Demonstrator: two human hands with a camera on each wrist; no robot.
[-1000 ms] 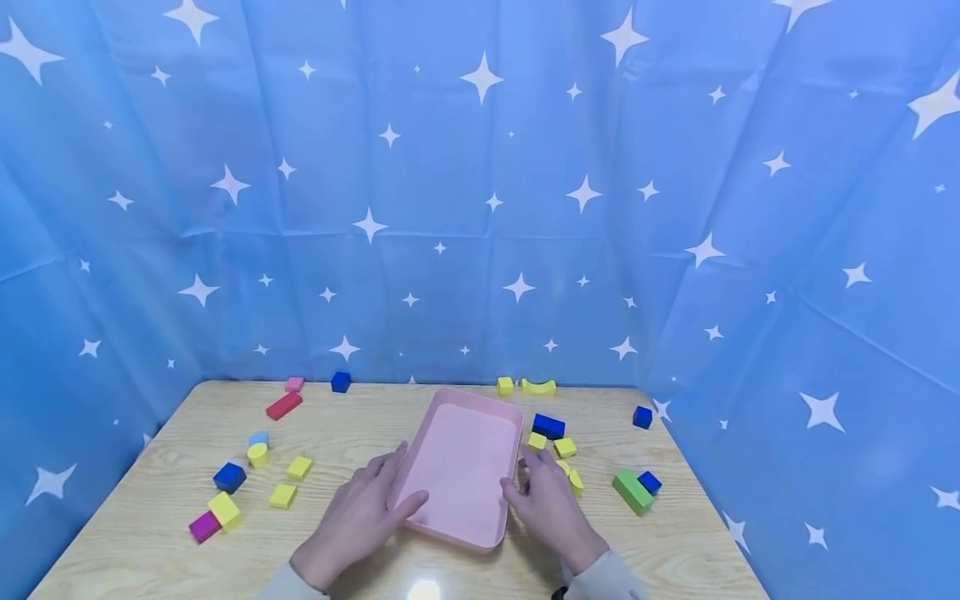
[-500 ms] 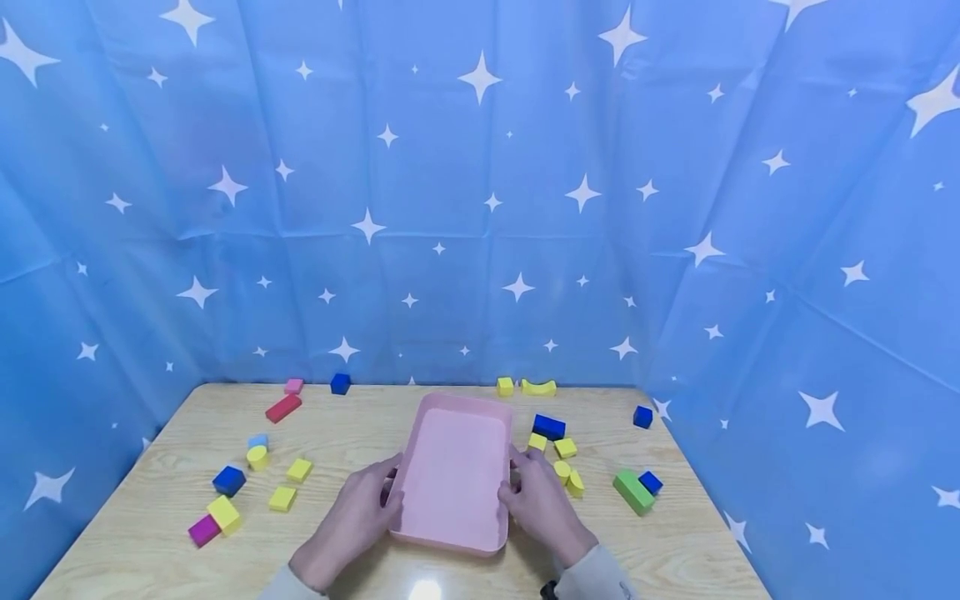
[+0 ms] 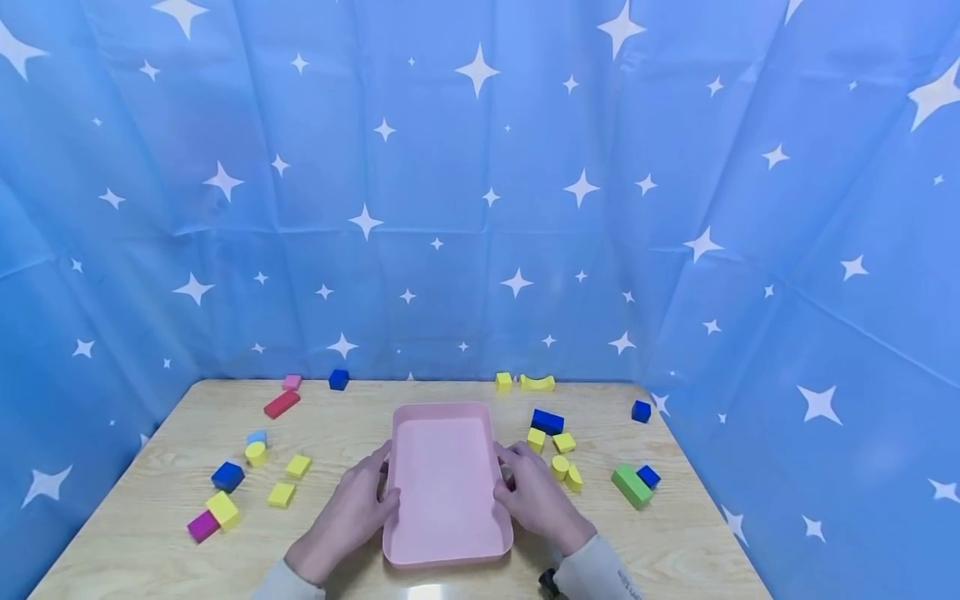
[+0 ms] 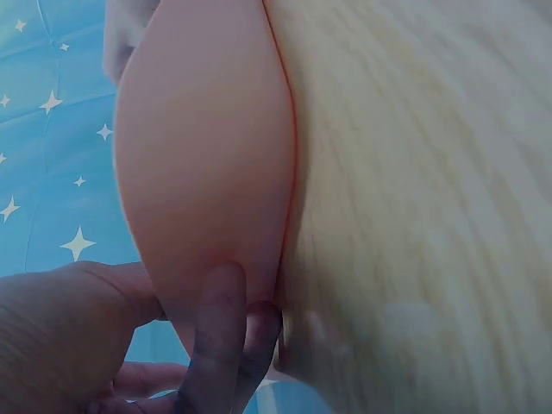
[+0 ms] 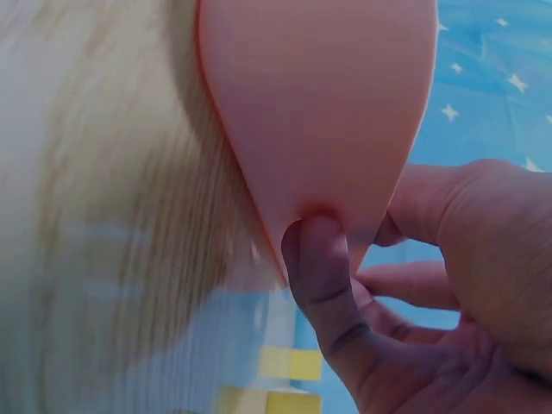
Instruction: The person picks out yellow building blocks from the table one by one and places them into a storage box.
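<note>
A blue curtain (image 3: 420, 167) printed with white four-pointed stars hangs behind and to both sides of a pale wood-grain surface (image 3: 675, 533). On it, near the front and directly between the person's two hands, lies a pink tray (image 3: 446, 492), its open side up and its long sides running away from the person.

The left hand (image 3: 356, 504) pinches the tray's left wall, digits bent on either side of it, with fingertips against the outer face in the left wrist view. The right hand (image 3: 536, 496) grips the opposite wall likewise, about level with the left; in the right wrist view a digit presses on the outside while another reaches behind the rim. Each hand is closed only as far as the thin wall allows.

Just beyond the right hand sit a yellow cylinder (image 3: 559, 467) and a yellow wedge (image 3: 573, 478), with a long blue block (image 3: 547, 422) farther back. Farther right, a green block (image 3: 632, 487) lies against a small blue cube (image 3: 648, 477). Left of the left hand is a flat yellow block (image 3: 282, 495); a magenta block (image 3: 203, 527) lies farther out.
</note>
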